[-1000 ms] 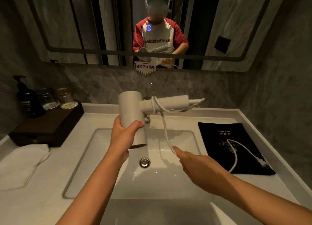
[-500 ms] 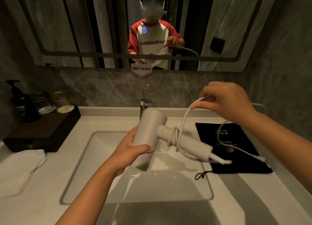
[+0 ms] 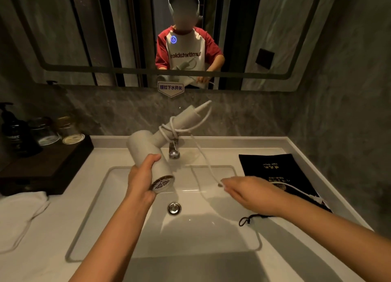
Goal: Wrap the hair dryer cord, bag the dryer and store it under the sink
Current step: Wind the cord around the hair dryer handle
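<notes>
A left hand (image 3: 142,181) closes its grip around the barrel of a white hair dryer (image 3: 148,152) above the sink (image 3: 243,176), palm hidden behind it. The right hand (image 3: 251,191) pinches the cord (image 3: 203,154), looped around the raised handle. The plug end blurs over a black bag (image 3: 273,169) at the bench's right edge.

Both bare forearms reach up from the bottom edge of the frame toward its middle. The left hand (image 3: 142,181) sits just left of centre, fingers curled forward and thumb up top, clamped around a barrel. The right hand (image 3: 251,194) lies right of centre, palm down and knuckles up, fingertips (image 3: 227,185) pinched together and pointing left, wrist straight.
</notes>
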